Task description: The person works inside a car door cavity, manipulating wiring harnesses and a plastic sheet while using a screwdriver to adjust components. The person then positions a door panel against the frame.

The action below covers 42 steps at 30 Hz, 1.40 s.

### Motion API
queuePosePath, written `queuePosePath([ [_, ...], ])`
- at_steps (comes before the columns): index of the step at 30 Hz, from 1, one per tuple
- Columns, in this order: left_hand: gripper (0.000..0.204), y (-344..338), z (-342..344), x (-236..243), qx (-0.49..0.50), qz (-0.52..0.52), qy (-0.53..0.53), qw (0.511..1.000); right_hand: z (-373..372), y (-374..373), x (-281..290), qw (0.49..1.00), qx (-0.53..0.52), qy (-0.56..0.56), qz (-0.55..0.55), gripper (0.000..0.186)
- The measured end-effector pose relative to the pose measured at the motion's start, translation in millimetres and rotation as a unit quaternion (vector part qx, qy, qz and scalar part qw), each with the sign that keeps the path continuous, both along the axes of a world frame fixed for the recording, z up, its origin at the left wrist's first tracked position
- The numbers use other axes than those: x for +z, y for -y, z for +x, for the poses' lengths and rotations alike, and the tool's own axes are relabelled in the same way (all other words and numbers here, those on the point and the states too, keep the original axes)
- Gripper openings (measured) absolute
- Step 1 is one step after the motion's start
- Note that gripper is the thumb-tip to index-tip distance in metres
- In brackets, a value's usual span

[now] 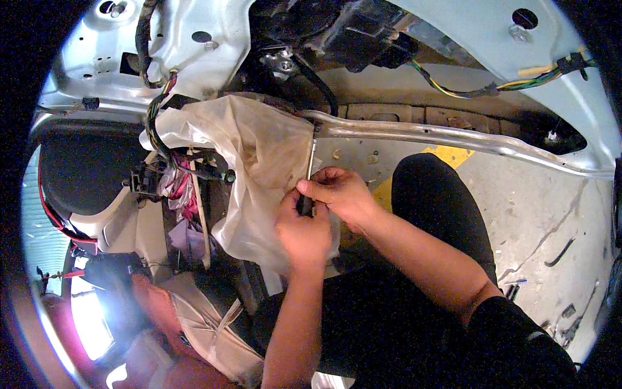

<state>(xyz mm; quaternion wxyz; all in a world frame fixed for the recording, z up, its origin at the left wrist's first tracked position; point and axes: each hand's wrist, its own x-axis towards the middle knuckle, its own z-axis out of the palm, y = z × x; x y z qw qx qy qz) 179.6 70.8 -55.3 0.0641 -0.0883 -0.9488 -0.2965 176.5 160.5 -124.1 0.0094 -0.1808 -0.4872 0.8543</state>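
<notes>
Gripping silver-shafted, black-handled tool (pixel 312 161) in clamped fingers, left hand (pixel 304 230) and right hand (pixel 345 196).
Best kept straight, clear of translucent plastic sheet (pixel 259 142).

To the right in the frame you have a grey, scuffed floor (pixel 541 214), with a painted yellow band (pixel 455 155) right of centre. On it lie a thin, dark curved strip (pixel 560 253) at right and small dark scraps (pixel 569 312) toward the lower right.
</notes>
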Motion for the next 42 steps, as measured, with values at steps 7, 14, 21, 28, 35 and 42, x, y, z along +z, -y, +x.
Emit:
queuePosePath([
  [7, 0.034, 36.1, 7.9, 17.5, 0.108, 0.526, 0.428, 0.727, -5.0, -0.2, -24.3, 0.987, 0.036, -0.108, -0.114, 0.023],
  [14, 0.028, 37.1, 12.4, -3.0, 0.078, 0.370, 0.267, 0.886, -1.4, -8.7, -26.6, 0.983, 0.063, -0.129, -0.113, 0.034],
  [21, 0.025, 24.8, 21.6, -15.4, 0.049, 0.298, 0.133, 0.944, 3.5, -7.7, -12.5, 0.990, 0.067, -0.090, -0.087, 0.034],
  [28, 0.029, 43.9, 15.1, -10.3, 0.077, 0.515, 0.423, 0.742, 1.5, -14.5, -21.4, 0.962, 0.098, -0.184, -0.174, 0.032],
  [35, 0.021, 28.6, 22.9, -34.6, 0.033, 0.334, 0.128, 0.933, 1.8, -4.4, -19.5, 0.995, 0.066, -0.068, -0.021, 0.038],
  [42, 0.036, 40.2, 16.8, 0.3, 0.097, 0.575, 0.488, 0.650, 2.2, -21.0, -22.3, 0.956, 0.108, -0.194, -0.194, 0.040],
])
